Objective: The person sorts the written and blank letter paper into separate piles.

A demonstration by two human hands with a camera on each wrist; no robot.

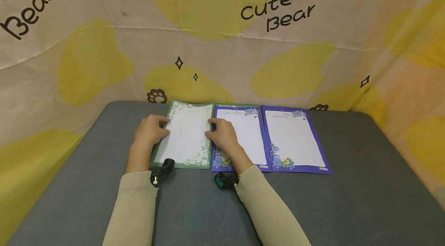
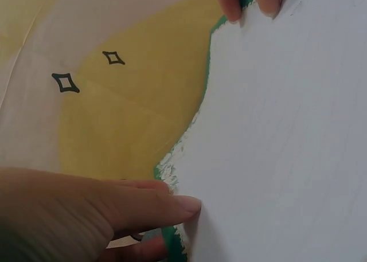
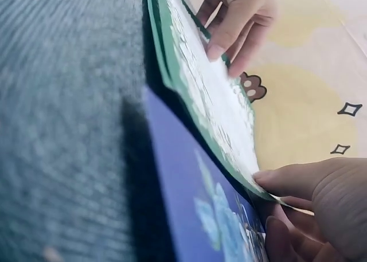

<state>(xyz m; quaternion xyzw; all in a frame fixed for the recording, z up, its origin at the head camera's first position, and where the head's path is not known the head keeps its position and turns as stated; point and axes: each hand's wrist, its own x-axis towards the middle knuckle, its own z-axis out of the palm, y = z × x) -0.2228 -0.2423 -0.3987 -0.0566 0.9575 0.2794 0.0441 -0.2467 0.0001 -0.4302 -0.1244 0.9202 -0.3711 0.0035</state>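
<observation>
A sheet of stationery paper (image 1: 187,134) with a green border and white flowers is held between both hands on the left of the row. My left hand (image 1: 149,132) pinches its left edge, thumb on top in the left wrist view. At the opposite edge, my right hand (image 1: 224,136) pinches the paper between thumb and fingers. The right wrist view shows more than one green-edged layer (image 3: 166,44), slightly parted. Beneath my right hand lies a purple-bordered sheet (image 1: 248,134) with blue flowers, partly covered by the hand.
Another purple-bordered sheet (image 1: 293,134) lies to the right, next to the first purple one. A thin green edge (image 1: 236,106) shows behind the middle sheet's top. The grey table (image 1: 194,207) meets a yellow-patterned cloth backdrop (image 1: 215,64) at the back. Each wrist wears a black band (image 1: 162,168).
</observation>
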